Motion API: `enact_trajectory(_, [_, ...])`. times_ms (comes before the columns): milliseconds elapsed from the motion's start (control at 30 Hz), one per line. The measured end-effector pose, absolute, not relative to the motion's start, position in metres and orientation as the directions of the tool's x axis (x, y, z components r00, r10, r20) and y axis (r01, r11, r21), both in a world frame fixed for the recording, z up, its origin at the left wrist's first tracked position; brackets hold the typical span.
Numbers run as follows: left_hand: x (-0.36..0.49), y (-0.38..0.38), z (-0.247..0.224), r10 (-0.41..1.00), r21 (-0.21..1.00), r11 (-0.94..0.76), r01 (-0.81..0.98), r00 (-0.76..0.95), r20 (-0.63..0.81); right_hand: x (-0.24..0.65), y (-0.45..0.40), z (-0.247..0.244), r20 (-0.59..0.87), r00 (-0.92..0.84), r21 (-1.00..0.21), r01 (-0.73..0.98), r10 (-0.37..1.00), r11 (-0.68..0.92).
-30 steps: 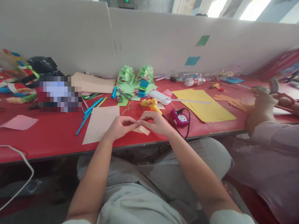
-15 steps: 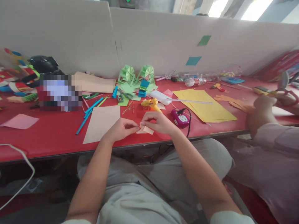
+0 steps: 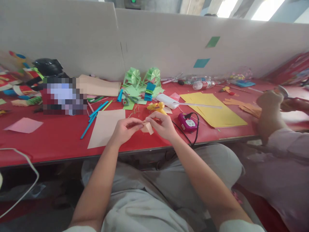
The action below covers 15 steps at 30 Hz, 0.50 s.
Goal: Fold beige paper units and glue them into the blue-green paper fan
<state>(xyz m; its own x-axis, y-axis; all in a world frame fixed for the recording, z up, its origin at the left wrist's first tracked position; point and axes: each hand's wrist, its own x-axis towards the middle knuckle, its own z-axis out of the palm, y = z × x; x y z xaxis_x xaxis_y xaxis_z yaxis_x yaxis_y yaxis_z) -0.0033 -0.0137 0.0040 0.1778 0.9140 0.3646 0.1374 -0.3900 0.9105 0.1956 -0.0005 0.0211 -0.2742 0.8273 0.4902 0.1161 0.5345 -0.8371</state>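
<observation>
Between my two hands is a small folded piece of peach paper (image 3: 147, 128), held just above the red table near its front edge. My left hand (image 3: 126, 130) pinches its left side with thumb and fingertips. Closed on the right side of the paper is my right hand (image 3: 163, 125), and its fingers hide part of the folds. A yellow glue gun (image 3: 156, 107) lies right behind my right hand. To the left of my left hand, a larger flat sheet of peach paper (image 3: 106, 127) rests on the table.
A purple power socket (image 3: 187, 122) with a black cord sits to the right. Yellow sheets (image 3: 214, 111), scissors (image 3: 129, 98), green folded paper shapes (image 3: 153, 75) and blue paper strips (image 3: 93, 119) lie around. Another person's arm (image 3: 269, 112) reaches over the table at far right.
My hands have lifted slightly, and the folded paper has turned between my fingers, with one flap now pointing downward. The other person's hand at the right has shifted.
</observation>
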Motion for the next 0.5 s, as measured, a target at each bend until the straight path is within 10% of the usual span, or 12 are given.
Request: enact_trajectory(500, [-0.0037, -0.0087, -0.0008, 0.940, 0.925, -0.341, 0.170, 0.077, 0.333, 0.1991, 0.0037, 0.0171, 0.468, -0.296, -0.833, 0.167, 0.833, 0.527])
